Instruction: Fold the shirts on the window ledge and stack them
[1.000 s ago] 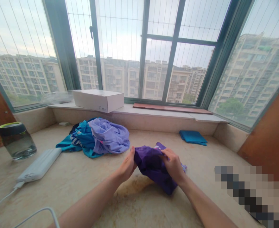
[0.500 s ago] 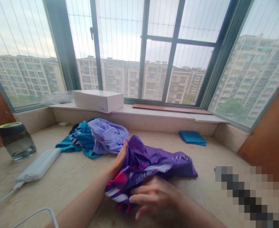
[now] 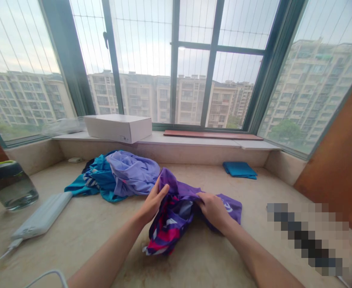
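No words or numbers can be read for certain. The purple garment (image 3: 176, 218) bears a curved white print (image 3: 228, 206) on its right-hand part, partly out of sight, too unclear to make out as letters or a logo. The white box (image 3: 118, 129) carries a small printed label (image 3: 124, 138) low on its front, with a dark square patch and illegible fine print.

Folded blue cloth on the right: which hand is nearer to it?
Right. The right hand, gripping the purple cloth, is in front of the folded blue cloth and to its left; the left hand, on the same purple cloth, is farther left.
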